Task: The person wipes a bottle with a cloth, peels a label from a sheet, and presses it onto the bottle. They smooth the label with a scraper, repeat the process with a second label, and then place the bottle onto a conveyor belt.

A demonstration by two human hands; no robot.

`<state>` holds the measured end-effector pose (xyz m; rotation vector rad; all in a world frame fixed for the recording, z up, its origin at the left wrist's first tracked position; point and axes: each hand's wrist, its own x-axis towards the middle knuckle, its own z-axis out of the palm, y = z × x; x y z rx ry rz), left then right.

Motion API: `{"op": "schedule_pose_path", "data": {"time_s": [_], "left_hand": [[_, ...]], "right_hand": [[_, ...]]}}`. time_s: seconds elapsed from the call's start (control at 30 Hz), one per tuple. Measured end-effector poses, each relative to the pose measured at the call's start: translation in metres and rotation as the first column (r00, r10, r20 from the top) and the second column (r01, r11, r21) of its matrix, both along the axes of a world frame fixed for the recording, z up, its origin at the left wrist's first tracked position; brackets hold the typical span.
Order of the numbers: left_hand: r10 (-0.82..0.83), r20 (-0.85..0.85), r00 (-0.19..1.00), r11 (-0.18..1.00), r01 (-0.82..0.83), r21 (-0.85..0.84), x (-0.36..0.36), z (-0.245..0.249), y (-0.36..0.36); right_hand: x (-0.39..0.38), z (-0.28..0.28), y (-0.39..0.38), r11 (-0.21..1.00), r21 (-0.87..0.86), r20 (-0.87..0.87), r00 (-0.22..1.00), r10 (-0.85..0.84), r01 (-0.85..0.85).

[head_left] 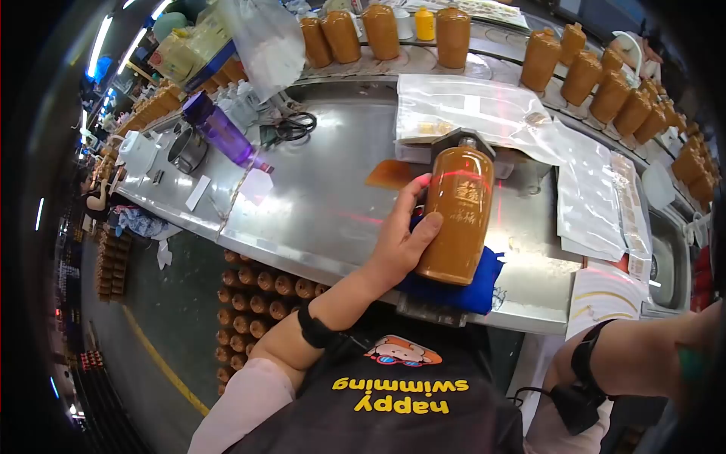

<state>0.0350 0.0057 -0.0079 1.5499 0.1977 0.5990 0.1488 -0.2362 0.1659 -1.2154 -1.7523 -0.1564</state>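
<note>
A glossy brown ceramic bottle [456, 216] with gold lettering lies tilted over a blue cloth [484, 281] at the front of the steel worktop. My left hand [408, 231] is closed around the bottle's left side, thumb across its front. A red laser line crosses the bottle's shoulder, and a dark angular holder [484, 144] sits behind its neck. My right forearm [650, 352] reaches to the right edge of the view, where the hand itself is cut off. Under the cloth, a dark block juts past the worktop edge.
Decal sheets [473, 110] in plastic cover the back and right of the worktop [302, 204]. Several brown bottles [380, 32] line the curved conveyor behind. A purple water bottle [219, 130], metal mug [187, 150] and black cable [295, 127] lie left; a sink [665, 257] is right.
</note>
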Motion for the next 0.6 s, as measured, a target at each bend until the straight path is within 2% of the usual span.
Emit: {"op": "schedule_pose_path", "data": {"time_s": [0.17, 0.2, 0.3, 0.43, 0.57, 0.6], "left_hand": [[0.055, 0.046, 0.997, 0.989, -0.06, 0.137, 0.009, -0.017, -0.002], [0.028, 0.031, 0.999, 0.998, -0.03, 0.064, 0.002, 0.001, 0.003], [0.017, 0.011, 1.0, 1.0, -0.017, -0.002, 0.0, 0.003, 0.002], [0.063, 0.006, 0.998, 0.988, -0.064, 0.142, 0.001, 0.0, 0.003], [0.028, 0.009, 1.0, 0.998, -0.028, 0.054, 0.002, -0.004, 0.005], [0.044, 0.001, 0.999, 0.994, -0.044, 0.097, 0.001, 0.001, 0.004]], "right_hand": [[0.002, -0.002, -0.008, 1.0, -0.005, 0.004, 1.0, -0.007, 0.007], [-0.001, -0.004, -0.004, 1.0, -0.018, 0.007, 1.0, -0.008, 0.008], [0.0, -0.002, 0.004, 1.0, -0.025, -0.006, 1.0, 0.001, -0.002], [-0.004, -0.004, 0.002, 1.0, -0.026, 0.001, 1.0, -0.006, 0.006], [-0.001, -0.003, -0.002, 0.999, -0.031, 0.016, 1.0, -0.008, 0.009], [-0.002, -0.003, -0.002, 1.0, -0.026, 0.012, 1.0, -0.009, 0.009]]}}
